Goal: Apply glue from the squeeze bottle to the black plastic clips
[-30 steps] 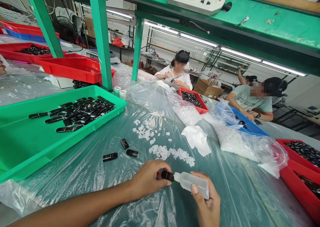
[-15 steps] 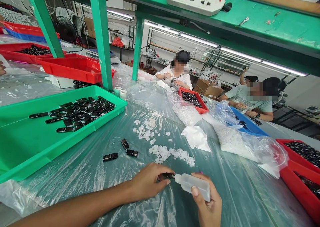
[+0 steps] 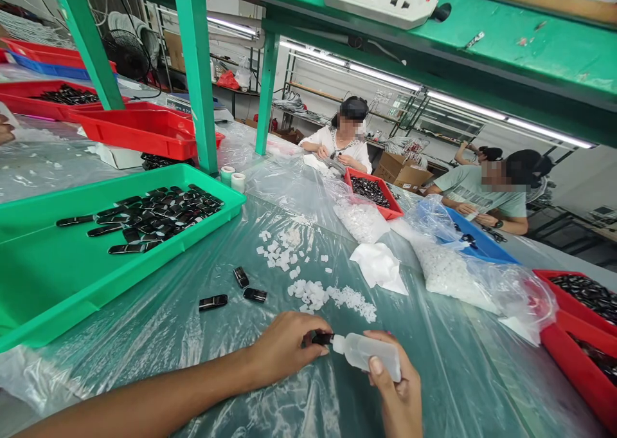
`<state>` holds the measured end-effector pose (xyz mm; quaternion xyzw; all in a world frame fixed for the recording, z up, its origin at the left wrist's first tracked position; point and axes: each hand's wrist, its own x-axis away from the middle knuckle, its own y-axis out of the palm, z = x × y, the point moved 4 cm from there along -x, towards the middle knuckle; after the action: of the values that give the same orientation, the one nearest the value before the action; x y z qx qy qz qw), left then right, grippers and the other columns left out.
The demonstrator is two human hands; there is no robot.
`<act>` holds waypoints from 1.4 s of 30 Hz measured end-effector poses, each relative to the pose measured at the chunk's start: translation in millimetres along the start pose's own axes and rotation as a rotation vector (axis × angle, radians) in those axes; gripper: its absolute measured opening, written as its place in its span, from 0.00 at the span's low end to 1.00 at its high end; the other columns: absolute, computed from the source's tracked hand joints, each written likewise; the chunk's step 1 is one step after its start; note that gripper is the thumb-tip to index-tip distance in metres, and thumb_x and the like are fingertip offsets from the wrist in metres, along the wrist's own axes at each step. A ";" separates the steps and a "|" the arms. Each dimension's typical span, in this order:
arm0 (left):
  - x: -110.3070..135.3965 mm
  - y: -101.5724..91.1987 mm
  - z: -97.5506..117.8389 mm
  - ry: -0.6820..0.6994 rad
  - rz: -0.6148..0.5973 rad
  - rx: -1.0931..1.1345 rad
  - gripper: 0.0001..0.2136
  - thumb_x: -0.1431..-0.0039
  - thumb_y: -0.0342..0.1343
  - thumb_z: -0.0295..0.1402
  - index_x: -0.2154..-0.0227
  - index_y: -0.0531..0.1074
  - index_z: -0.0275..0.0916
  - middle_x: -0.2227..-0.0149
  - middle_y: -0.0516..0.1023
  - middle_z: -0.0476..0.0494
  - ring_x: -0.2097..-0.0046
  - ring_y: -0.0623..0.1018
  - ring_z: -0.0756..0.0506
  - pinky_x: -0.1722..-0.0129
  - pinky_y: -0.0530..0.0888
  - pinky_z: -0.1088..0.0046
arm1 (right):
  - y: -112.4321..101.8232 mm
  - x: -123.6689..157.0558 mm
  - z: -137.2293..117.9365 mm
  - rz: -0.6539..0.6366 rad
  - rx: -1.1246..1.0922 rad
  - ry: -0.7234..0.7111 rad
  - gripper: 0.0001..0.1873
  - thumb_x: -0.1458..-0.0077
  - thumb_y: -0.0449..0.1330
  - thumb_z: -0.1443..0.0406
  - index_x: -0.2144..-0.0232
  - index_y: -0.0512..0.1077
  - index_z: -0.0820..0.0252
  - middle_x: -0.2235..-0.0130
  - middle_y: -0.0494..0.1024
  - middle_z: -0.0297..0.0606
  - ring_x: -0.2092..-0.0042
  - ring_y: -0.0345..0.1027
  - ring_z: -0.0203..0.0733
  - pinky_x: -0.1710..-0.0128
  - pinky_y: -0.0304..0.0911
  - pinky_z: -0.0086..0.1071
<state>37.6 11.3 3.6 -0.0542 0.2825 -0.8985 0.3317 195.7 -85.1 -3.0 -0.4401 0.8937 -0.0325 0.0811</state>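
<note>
Between the thumb and fingers of my left hand [image 3: 284, 349] is a small glossy black part [image 3: 322, 338], partly hidden by the fingers. My right hand [image 3: 400, 380] grips a translucent white squeeze bottle [image 3: 371, 355], tilted so its nozzle meets the end of the black part. Several similar black pieces [image 3: 213, 303] lie on the plastic sheet beyond my left forearm. Past my hands are a heap of small white plastic pieces [image 3: 308, 293] and a pile of smaller clear-white bits [image 3: 354, 301].
A green tray [image 3: 96, 303] with many black parts stands at left. A white crumpled sheet [image 3: 378, 267] and plastic bags of white pieces [image 3: 448, 277] lie at right, near red bins [image 3: 578, 354]. A green shelf frame [image 3: 193, 71] rises ahead. Other people [image 3: 337, 142] sit across the table.
The bottle and my right hand have shifted slightly left, and more of the black part shows at my left fingertips. The pieces on the table stay put.
</note>
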 end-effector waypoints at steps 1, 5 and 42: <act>0.0 -0.1 -0.1 0.002 0.002 -0.004 0.07 0.44 0.55 0.34 0.63 0.74 0.41 0.67 0.77 0.48 0.69 0.74 0.48 0.72 0.65 0.79 | 0.0 0.3 -0.7 0.009 0.003 -0.010 0.21 0.57 0.61 0.50 0.67 0.73 0.60 0.68 0.73 0.38 0.73 0.65 0.38 0.76 0.61 0.28; 0.1 0.2 -0.1 0.010 0.011 -0.019 0.07 0.44 0.55 0.35 0.63 0.73 0.41 0.67 0.77 0.47 0.69 0.74 0.48 0.74 0.64 0.79 | -0.1 2.2 -3.6 0.060 0.025 -0.062 0.20 0.59 0.63 0.51 0.68 0.73 0.60 0.65 0.73 0.41 0.68 0.68 0.43 0.73 0.64 0.29; -1.1 3.9 -3.2 -0.052 -0.007 0.163 0.08 0.45 0.54 0.34 0.62 0.73 0.40 0.66 0.76 0.47 0.67 0.72 0.48 0.73 0.64 0.78 | -6.9 -4.1 1.4 0.043 -0.057 0.060 0.22 0.57 0.61 0.49 0.67 0.71 0.60 0.76 0.68 0.34 0.78 0.57 0.34 0.80 0.55 0.27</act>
<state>39.7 11.1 -1.1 -0.0513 0.1994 -0.9180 0.3390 203.8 -86.0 -3.0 -0.4219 0.9054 -0.0185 0.0425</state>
